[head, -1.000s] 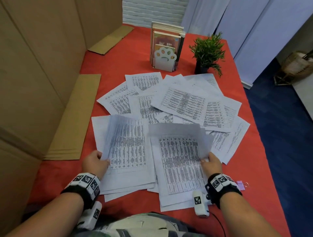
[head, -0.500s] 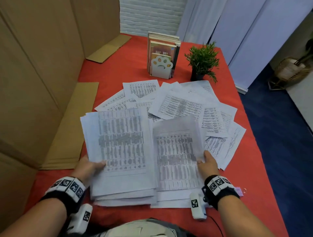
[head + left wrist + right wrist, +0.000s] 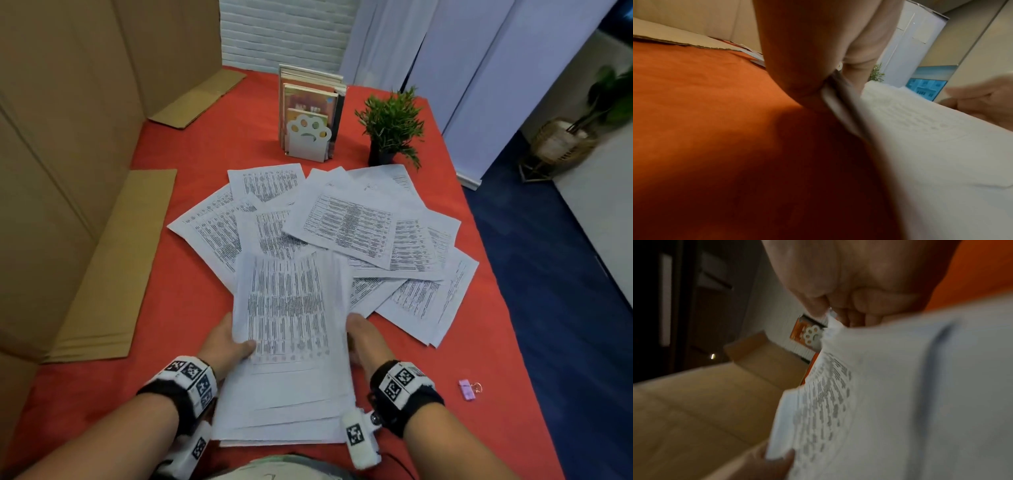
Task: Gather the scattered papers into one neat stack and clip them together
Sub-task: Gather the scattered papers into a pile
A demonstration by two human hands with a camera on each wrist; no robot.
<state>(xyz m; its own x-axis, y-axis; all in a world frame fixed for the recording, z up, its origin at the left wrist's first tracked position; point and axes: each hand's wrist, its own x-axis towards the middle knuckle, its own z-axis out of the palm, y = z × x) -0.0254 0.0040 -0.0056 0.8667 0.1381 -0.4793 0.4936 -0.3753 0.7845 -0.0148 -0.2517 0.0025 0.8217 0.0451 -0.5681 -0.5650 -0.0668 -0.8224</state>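
With left hand (image 3: 224, 346) and right hand (image 3: 363, 339) clamping the gathered sheaf (image 3: 287, 346) by its side edges above the near bench (image 3: 178, 305), better to loosen slightly, tap edges square, then collect the scattered papers (image 3: 349, 226) beyond.

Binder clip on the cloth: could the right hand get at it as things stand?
Probably yes, once freed. The binder clip lies in the open on the red cloth, just right of the right hand, with nothing over or around it. But that hand now grips the stack together with the left hand.
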